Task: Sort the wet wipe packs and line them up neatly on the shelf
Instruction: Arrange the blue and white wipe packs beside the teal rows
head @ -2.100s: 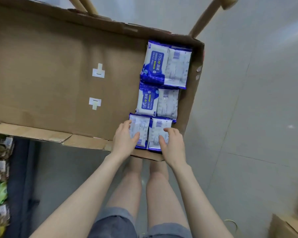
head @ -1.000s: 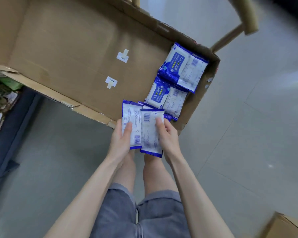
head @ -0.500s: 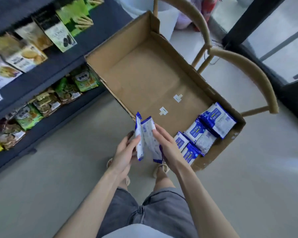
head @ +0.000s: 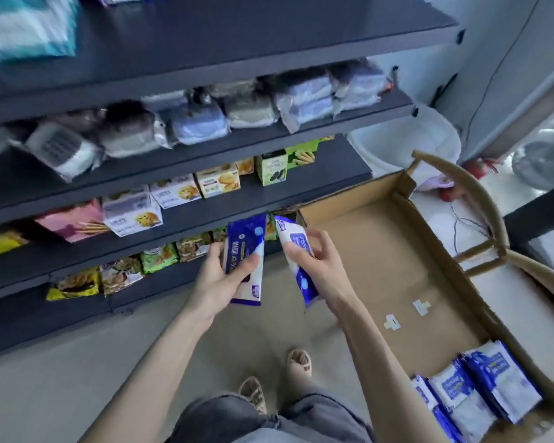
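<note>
Gripping one wet wipe pack in each hand at the centre of the frame, you curl your left hand (head: 219, 279) round the upright pack (head: 247, 238) and your right hand (head: 315, 266) round the tilted pack (head: 296, 243). Both look light, soft and film-slick, so hold across the flat middle, not the crimped ends. Spare packs (head: 474, 385) lie in the stiff cardboard box (head: 381, 251) at lower right; the dark, flat shelves (head: 269, 36) fill the upper left.
</note>
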Available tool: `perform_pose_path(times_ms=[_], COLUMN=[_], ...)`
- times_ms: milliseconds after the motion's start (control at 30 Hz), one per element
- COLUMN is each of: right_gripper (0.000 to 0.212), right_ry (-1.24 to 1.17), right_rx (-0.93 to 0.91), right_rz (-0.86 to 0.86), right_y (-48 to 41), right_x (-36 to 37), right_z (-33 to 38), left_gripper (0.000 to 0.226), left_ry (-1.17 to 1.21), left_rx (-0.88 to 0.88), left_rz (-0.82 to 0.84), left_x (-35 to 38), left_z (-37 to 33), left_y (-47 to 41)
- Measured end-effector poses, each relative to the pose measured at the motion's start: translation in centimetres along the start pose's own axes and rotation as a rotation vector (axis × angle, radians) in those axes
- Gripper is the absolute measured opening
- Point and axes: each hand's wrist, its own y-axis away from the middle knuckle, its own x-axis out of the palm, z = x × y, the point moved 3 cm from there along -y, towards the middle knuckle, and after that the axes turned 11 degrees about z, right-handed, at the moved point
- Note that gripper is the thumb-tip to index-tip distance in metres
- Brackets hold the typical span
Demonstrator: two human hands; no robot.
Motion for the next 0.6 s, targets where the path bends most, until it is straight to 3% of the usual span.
perform_pose_path(times_ms=[133, 267, 500, 600], right_gripper=[0.039, 0.026, 0.049, 0.047], right_ry=[0.043, 0.125, 0.241, 0.260], right_rx=[-0.168, -0.338, -0.563, -0.593], right_rz=[0.069, 0.149, 0.275, 0.266], right_y=[-4.8, -10.3, -20.0, -24.4], right_x=[2.2, 4.0, 5.7, 6.2], right_z=[5.9, 11.9, 21.8, 25.3], left_gripper=[0.029, 0.041, 0.031, 0.033], left_ry=[0.044, -0.007, -0.114, -0.156], left_rx=[0.110, 0.280, 0.524, 0.610], left_rz=[-0.015, -0.044, -0.317, -0.407], left_x=[-4.1, -7.9, -13.7, -15.9], left_z=[-4.6, -10.2, -20.0, -24.4], left_y=[-2.4, -4.9, -11.1, -13.9])
